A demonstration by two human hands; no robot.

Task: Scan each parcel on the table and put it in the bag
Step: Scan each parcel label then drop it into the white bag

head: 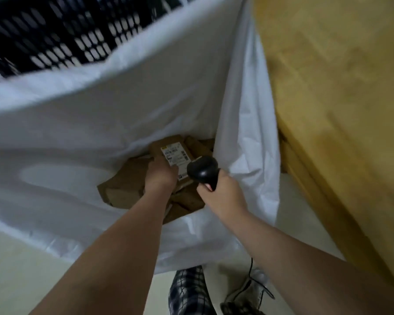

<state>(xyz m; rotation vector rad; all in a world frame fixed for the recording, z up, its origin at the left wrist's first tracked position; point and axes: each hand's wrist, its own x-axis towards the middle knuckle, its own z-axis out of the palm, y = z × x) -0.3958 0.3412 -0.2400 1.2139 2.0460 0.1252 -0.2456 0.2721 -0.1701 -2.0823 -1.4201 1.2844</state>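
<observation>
**Left hand** (160, 176): reaches down into the bag mouth, back of the hand towards the camera. The fingers are curled round the near edge of a parcel (159, 144), and the fingertips are hidden by it.

**Parcel:** a flat brown cardboard mailer, held label side up just inside the bag, above the ones already there.
- Printed label (175, 159): white, facing up. Blur makes the text unreadable.
- Handling, by judgement: light, since one hand carries it by an edge. It looks stiff enough to keep flat, and the matt card is not slippery.
- Best hold: a short edge, thumb on top and clear of the label. It should stand a short drop onto the pile.

**Right hand** (221, 194): closed round the grip of a black scanner (203, 170), whose head sits just beside the label. A dark cable (251, 267) trails below.

**Other parcels** (123, 187): several brown cardboard pieces lie overlapping at the bottom of the bag. Their number cannot be told.

**Bag** (123, 110): large, white and soft-walled. It sags in folds, with its right side against the tabletop edge.

**Tabletop** (339, 87): pale wood at the right. No parcels show on the visible part.

**Surroundings:**
- black perforated crate (66, 37) behind the bag
- pale floor (14, 269)
- plaid trouser leg (189, 292)
- a shoe (246, 294)
</observation>
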